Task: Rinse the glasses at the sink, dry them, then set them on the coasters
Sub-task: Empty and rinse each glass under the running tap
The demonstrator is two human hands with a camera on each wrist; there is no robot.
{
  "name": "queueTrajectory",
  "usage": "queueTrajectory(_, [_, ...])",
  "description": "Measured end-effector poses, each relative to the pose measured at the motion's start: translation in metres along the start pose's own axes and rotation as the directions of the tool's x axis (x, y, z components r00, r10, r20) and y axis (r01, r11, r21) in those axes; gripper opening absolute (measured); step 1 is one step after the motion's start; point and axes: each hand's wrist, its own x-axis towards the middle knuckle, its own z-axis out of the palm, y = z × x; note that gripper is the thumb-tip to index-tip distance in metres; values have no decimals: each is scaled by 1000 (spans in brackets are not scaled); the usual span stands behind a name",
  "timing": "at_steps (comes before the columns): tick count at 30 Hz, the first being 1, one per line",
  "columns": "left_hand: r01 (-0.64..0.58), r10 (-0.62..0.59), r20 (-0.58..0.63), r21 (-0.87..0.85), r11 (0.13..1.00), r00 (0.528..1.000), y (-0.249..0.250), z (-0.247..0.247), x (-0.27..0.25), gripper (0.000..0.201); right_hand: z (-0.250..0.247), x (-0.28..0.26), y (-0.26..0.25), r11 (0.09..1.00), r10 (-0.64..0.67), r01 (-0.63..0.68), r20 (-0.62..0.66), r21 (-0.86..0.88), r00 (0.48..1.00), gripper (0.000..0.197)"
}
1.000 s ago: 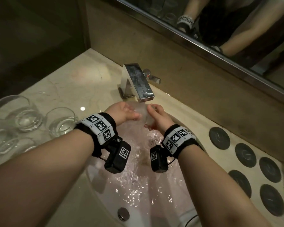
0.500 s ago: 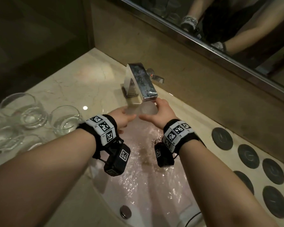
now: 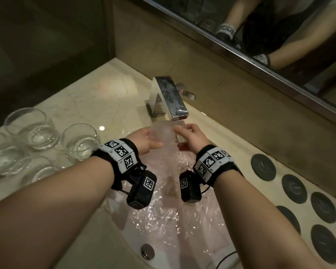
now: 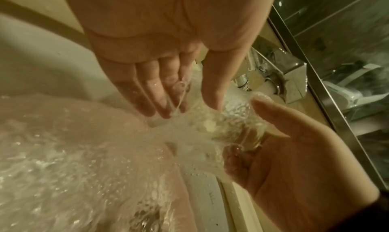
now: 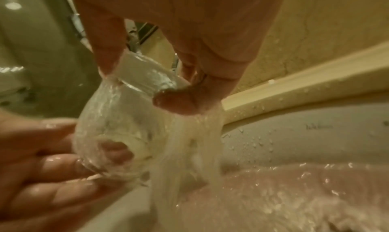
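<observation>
Item: one clear glass [image 3: 164,133], held tilted under the running faucet [image 3: 168,98], above the sink [image 3: 182,230]. Water runs over and through it and falls into the basin.

Right hand [image 3: 192,137]: grip grasping the glass near its base, thumb on one side, curled fingers [image 5: 174,102] on the other, seen close in the right wrist view [image 5: 118,119].

Left hand [image 3: 144,139]: fingers [image 4: 147,96] straight and relaxed, grip released, tips touching the wet rim end of the glass [image 4: 221,124] in the stream; the thumb lies close beside it. Whether the thumb presses the glass cannot be told through the water.

Other glasses: a group of clear glasses [image 3: 79,141] stands upright on the counter [image 3: 89,94] to the left of the sink, well apart from the hands.

Coasters: round dark coasters [image 3: 263,169] lie on the counter to the right of the sink, in two rows.

Fixtures: chrome faucet with a flat square spout; a round metal drain stopper [image 3: 147,250] at the near end of the sink; a mirror [image 3: 279,35] along the back wall, reflecting the person's arms.

Wear: banded wrist straps with black-and-white markers on both wrists, each with a small black camera unit beneath.
</observation>
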Motion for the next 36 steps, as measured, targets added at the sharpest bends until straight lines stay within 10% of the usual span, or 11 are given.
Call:
queueTrajectory(5, [-49,44,-57,-78,996,997,2,6,1,14,-1,2,6,987,99,-108,82,115,992,80])
queueTrajectory(15, [26,-26,1,-264,964,1000,10,1,1,7,-1,0,19,960,-27,-38,225,279,974,50])
queueTrajectory(21, [26,-20,27,-267,963,999,9,2,2,32,5,0,6,993,38,-53,132,106,991,57])
queueTrajectory(36, [43,-14,64,-486,873,998,13,-7,-4,8,-11,-13,-3,988,-112,128,170,-85,979,49])
